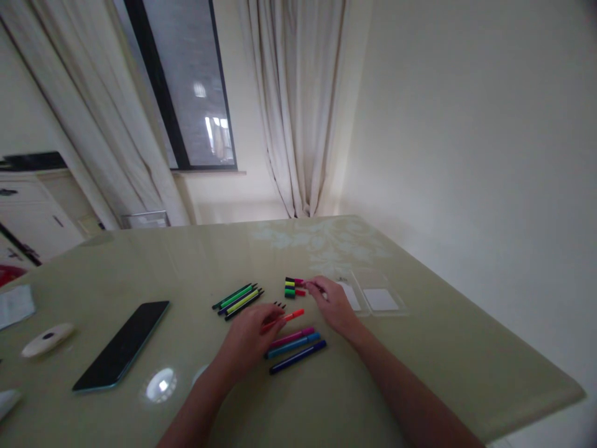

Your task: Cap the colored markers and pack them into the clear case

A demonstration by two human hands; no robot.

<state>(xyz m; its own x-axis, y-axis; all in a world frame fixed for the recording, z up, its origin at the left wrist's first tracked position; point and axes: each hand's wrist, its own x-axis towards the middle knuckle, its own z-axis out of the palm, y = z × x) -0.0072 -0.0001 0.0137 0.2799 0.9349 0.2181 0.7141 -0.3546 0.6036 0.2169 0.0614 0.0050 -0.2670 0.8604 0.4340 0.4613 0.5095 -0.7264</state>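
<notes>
My left hand (252, 331) is closed around an orange-red marker (295, 315), which points to the right. My right hand (334, 303) reaches to a small row of coloured marker caps (290, 289), its thumb and forefinger pinched at the end of a dark pink cap (299, 282). Left of these caps, several green, yellow-green and dark markers (239, 301) lie side by side with dark tips showing. Below my hands rest a pink marker (293, 337), a light blue marker (295, 345) and a dark blue marker (298, 357). More dark tips peek out behind my left fingers.
A clear plastic case (380, 300) with white inserts lies open beyond my right wrist. On the left are a black phone (122, 345), a white oval object (48, 340) and a pale cloth or paper (16, 307). The table (448, 354) meets a wall at right.
</notes>
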